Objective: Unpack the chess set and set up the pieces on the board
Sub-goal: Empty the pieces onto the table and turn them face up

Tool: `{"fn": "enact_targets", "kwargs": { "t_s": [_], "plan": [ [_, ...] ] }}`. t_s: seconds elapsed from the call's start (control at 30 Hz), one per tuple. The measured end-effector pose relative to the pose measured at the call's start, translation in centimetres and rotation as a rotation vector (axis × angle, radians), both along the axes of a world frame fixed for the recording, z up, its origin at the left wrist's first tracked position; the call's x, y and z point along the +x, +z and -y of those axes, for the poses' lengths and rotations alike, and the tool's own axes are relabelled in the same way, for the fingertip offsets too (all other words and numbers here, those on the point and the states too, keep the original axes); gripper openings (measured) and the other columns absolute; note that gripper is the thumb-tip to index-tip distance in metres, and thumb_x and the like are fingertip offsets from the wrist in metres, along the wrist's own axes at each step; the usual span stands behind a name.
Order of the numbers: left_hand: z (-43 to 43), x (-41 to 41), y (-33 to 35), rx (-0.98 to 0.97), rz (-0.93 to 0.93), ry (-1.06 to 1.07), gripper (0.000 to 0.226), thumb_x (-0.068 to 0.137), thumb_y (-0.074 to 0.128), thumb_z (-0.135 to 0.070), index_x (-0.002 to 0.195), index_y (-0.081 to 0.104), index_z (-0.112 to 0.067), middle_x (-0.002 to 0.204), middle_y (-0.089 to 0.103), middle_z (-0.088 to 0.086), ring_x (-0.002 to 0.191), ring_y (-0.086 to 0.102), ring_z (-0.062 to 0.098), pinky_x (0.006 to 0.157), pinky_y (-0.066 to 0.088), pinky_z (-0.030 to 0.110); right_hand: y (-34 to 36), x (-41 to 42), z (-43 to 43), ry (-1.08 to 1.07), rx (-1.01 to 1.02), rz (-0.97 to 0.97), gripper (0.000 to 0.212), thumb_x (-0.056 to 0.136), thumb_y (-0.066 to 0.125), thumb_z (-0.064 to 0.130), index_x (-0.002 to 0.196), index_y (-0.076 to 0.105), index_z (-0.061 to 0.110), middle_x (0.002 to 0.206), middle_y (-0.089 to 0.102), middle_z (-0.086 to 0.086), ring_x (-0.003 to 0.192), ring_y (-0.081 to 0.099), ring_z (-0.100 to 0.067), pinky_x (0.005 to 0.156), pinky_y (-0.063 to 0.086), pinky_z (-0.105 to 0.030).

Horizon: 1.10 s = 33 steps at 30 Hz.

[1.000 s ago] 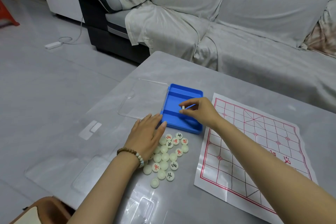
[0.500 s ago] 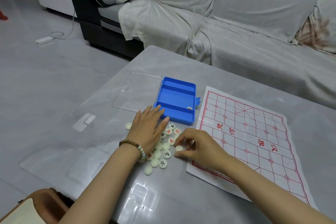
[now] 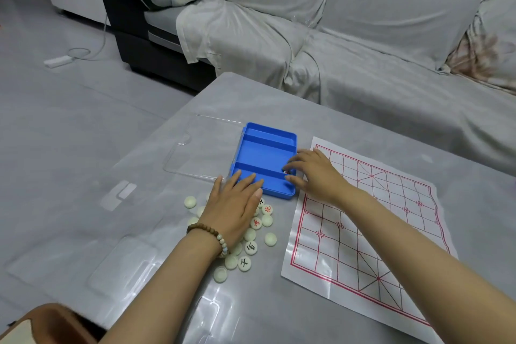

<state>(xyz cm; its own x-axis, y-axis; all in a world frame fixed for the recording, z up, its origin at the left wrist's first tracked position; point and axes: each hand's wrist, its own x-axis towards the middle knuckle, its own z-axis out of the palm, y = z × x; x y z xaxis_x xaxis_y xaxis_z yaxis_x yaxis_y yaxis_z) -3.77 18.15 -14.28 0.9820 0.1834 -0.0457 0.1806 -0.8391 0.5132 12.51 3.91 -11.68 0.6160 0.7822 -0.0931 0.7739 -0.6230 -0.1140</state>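
Observation:
A blue plastic tray (image 3: pixel 262 152) with three compartments stands on the grey table (image 3: pixel 251 98). One white chess piece (image 3: pixel 287 172) with a red mark lies at the right end of its near compartment. My right hand (image 3: pixel 312 173) reaches over the tray's right edge, and its thumb and fingertips pinch that piece. My left hand (image 3: pixel 237 204) lies flat on a heap of round white chess pieces (image 3: pixel 251 247) in front of the tray, fingertips at the tray's near wall. The paper board (image 3: pixel 363 226) with red lines lies to the right, with no pieces on it.
A clear lid (image 3: pixel 201 145) lies left of the tray. A covered grey sofa (image 3: pixel 349 45) runs behind the table. A loose piece (image 3: pixel 190 201) sits left of the heap. A brown object (image 3: pixel 47 324) is at the bottom left corner.
My right hand dropped a piece by the heap and has gone back to the tray's right end, where it now closes on the last piece. The left hand stayed on the heap.

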Motion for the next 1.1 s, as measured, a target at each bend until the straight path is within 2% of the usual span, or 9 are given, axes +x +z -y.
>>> {"fn": "enact_targets", "kwargs": {
  "t_s": [0.1, 0.3, 0.4, 0.47, 0.6, 0.7, 0.97, 1.03, 1.1],
  "plan": [
    [0.0, 0.0, -0.2, -0.009, 0.018, 0.006, 0.047, 0.1, 0.009, -0.035, 0.145, 0.023, -0.032, 0.153, 0.019, -0.015, 0.143, 0.0, 0.006, 0.116, -0.009, 0.034, 0.1, -0.3, -0.1, -0.042, 0.195, -0.021, 0.024, 0.09, 0.06, 0.03, 0.112, 0.065, 0.02, 0.112, 0.064, 0.004, 0.107, 0.053, -0.011, 0.115, 0.02, -0.032],
    [0.0, 0.1, -0.2, -0.01, 0.027, 0.014, 0.047, 0.1, 0.009, -0.035, 0.144, 0.025, -0.032, 0.152, 0.021, -0.014, 0.143, 0.001, 0.005, 0.116, -0.008, 0.033, 0.6, -0.5, -0.5, -0.109, 0.282, -0.061, 0.015, 0.087, 0.065, 0.026, 0.099, 0.069, 0.019, 0.095, 0.068, 0.005, 0.087, 0.055, -0.005, 0.115, 0.015, -0.028],
    [-0.2, -0.2, 0.0, -0.049, 0.039, 0.029, 0.047, 0.1, 0.011, -0.035, 0.144, 0.027, -0.029, 0.152, 0.022, -0.013, 0.143, 0.002, 0.006, 0.116, -0.007, 0.031, 1.5, -1.8, -0.4, -0.182, 0.508, -0.195, 0.012, 0.083, 0.069, 0.028, 0.093, 0.07, 0.021, 0.09, 0.067, 0.01, 0.081, 0.057, 0.002, 0.092, 0.035, -0.005],
    [-0.7, -0.6, 0.1, -0.06, 0.062, 0.054, 0.047, 0.1, 0.013, -0.035, 0.144, 0.027, -0.028, 0.152, 0.022, -0.012, 0.143, 0.002, 0.007, 0.116, -0.007, 0.03, 2.5, -3.8, 0.0, -0.207, 0.625, -0.363, 0.01, 0.08, 0.073, 0.028, 0.087, 0.069, 0.023, 0.085, 0.068, 0.012, 0.08, 0.06, 0.005, 0.076, 0.039, 0.0],
    [-1.8, -1.6, 0.7, -0.075, 0.089, 0.106, 0.047, 0.1, 0.016, -0.036, 0.144, 0.028, -0.026, 0.152, 0.024, -0.011, 0.143, 0.005, 0.007, 0.116, -0.004, 0.029, 2.1, -8.9, 1.7, -0.1, 0.458, -0.619, 0.008, 0.076, 0.077, 0.023, 0.081, 0.071, 0.022, 0.079, 0.07, 0.01, 0.073, 0.06, 0.005, 0.071, 0.043, -0.007],
    [-2.2, -2.6, 0.8, -0.067, 0.086, 0.126, 0.047, 0.1, 0.017, -0.036, 0.144, 0.027, -0.025, 0.152, 0.024, -0.01, 0.142, 0.007, 0.008, 0.117, 0.0, 0.03, 0.2, -11.8, 2.9, -0.095, 0.428, -0.686, 0.009, 0.075, 0.078, 0.026, 0.081, 0.074, 0.021, 0.077, 0.069, 0.007, 0.069, 0.055, 0.004, 0.066, 0.042, -0.01],
    [-3.5, -3.7, -0.1, -0.053, 0.027, 0.209, 0.05, 0.1, 0.016, -0.039, 0.146, 0.024, -0.022, 0.154, 0.018, -0.005, 0.143, 0.005, 0.012, 0.117, 0.001, 0.034, -0.9, -12.3, 2.9, -0.115, 0.484, -0.371, 0.017, 0.078, 0.072, 0.037, 0.094, 0.067, 0.032, 0.088, 0.052, 0.017, 0.084, 0.048, -0.002, 0.074, 0.041, -0.019],
    [-3.7, -3.6, -0.2, -0.039, 0.009, 0.242, 0.053, 0.099, 0.016, -0.041, 0.147, 0.02, -0.019, 0.156, 0.014, -0.004, 0.144, 0.003, 0.014, 0.118, 0.0, 0.035, -0.7, -11.2, 2.5, -0.22, 0.573, -0.31, 0.03, 0.083, 0.067, 0.036, 0.111, 0.059, 0.027, 0.103, 0.052, 0.014, 0.095, 0.048, -0.003, 0.085, 0.041, -0.021],
    [-3.7, -3.3, -0.3, -0.018, -0.013, 0.269, 0.057, 0.098, 0.016, -0.043, 0.148, 0.015, -0.016, 0.156, 0.011, -0.001, 0.144, 0.001, 0.015, 0.117, 0.0, 0.036, -0.9, -9.4, 1.8, -0.43, 0.548, -0.27, 0.048, 0.089, 0.058, 0.043, 0.13, 0.048, 0.021, 0.127, 0.047, 0.003, 0.118, 0.043, -0.012, 0.101, 0.038, -0.031]
  ]
}}
